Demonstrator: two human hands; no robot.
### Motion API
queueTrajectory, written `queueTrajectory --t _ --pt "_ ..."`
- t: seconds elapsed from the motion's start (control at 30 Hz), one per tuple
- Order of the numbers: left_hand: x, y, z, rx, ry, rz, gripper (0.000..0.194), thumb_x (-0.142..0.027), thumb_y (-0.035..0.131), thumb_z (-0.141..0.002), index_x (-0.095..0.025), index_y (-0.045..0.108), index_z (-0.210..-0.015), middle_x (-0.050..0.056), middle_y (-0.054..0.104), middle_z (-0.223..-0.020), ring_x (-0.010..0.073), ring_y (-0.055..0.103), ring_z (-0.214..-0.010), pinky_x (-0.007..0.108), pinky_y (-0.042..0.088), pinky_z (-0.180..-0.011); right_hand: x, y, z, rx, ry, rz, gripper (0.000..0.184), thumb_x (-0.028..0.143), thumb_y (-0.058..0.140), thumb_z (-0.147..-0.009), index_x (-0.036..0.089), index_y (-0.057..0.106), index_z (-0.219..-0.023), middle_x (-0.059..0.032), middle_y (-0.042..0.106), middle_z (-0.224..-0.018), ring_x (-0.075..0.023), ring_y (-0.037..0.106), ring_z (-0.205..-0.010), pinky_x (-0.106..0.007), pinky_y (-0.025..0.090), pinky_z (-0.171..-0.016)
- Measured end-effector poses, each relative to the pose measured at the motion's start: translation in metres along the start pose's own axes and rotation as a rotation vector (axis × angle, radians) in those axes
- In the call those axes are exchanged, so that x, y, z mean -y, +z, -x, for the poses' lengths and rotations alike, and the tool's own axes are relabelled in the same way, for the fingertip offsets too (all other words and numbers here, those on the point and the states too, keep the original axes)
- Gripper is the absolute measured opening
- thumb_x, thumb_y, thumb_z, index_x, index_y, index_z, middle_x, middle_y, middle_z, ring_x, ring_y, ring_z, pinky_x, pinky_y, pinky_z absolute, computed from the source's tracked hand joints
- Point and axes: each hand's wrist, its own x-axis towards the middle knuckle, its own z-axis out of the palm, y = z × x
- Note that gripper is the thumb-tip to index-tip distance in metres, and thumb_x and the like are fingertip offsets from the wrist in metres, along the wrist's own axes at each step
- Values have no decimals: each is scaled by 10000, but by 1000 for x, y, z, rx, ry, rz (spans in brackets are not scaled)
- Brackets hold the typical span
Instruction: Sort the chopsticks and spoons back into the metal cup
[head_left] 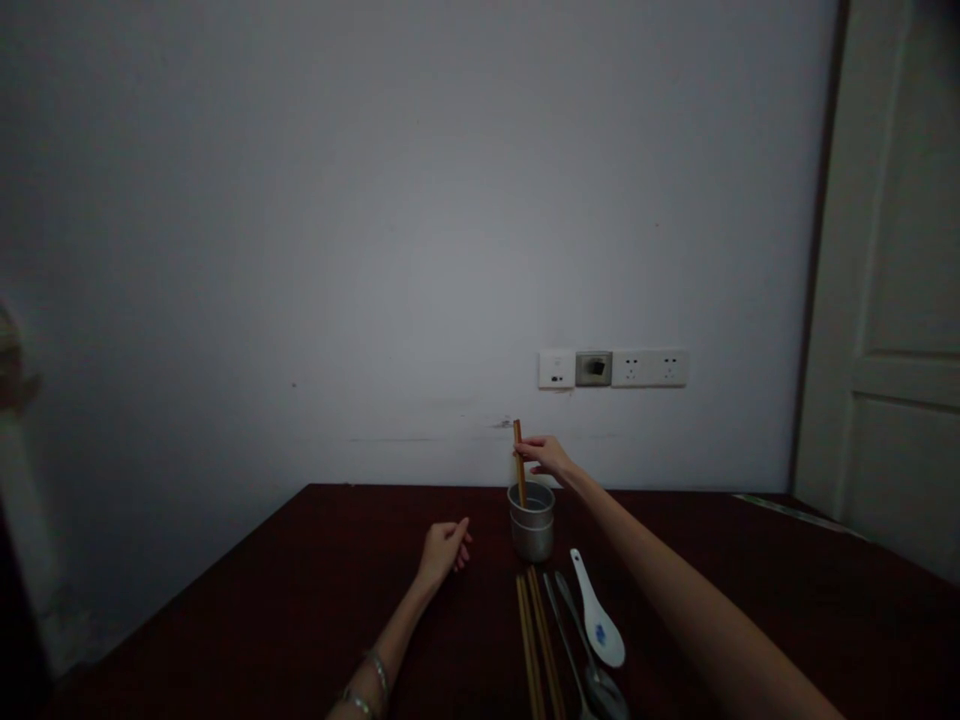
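Observation:
My right hand pinches wooden chopsticks near their top. They stand almost upright, with the lower ends inside a grey metal cup on the table; whether they touch its bottom is hidden. To the left of the cup, my left hand rests on or just above the table with its fingers curled in and nothing visible in them. In front of the cup lie more wooden chopsticks, a metal spoon, another thin metal utensil whose end is cut off, and a white ceramic spoon with a blue mark.
The dark red table meets a pale wall at its far edge. Sockets and a switch are on the wall behind the cup. A flat strip lies at the table's back right, near a light door.

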Motion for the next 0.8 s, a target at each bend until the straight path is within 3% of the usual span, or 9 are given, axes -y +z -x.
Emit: queueTrajectory --t 0.47,0.8 --pt "3 0 -2 -1 14 -7 539 -644 394 -686 -126 529 -624 -11 493 -407 81 417 -321 196 296 -343 -3 -4 1 20 37 15 223 326 619 -694 147 642 -826 -96 661 -916 -130 597 -712 -164 407 -466" --pt "3 0 -2 -1 6 20 527 -647 400 -676 -137 513 -610 -16 481 -392 77 404 -313 194 287 -347 -2 -5 6 33 50 39 202 284 666 -628 150 658 -778 -70 669 -811 -145 592 -726 -186 410 -498"
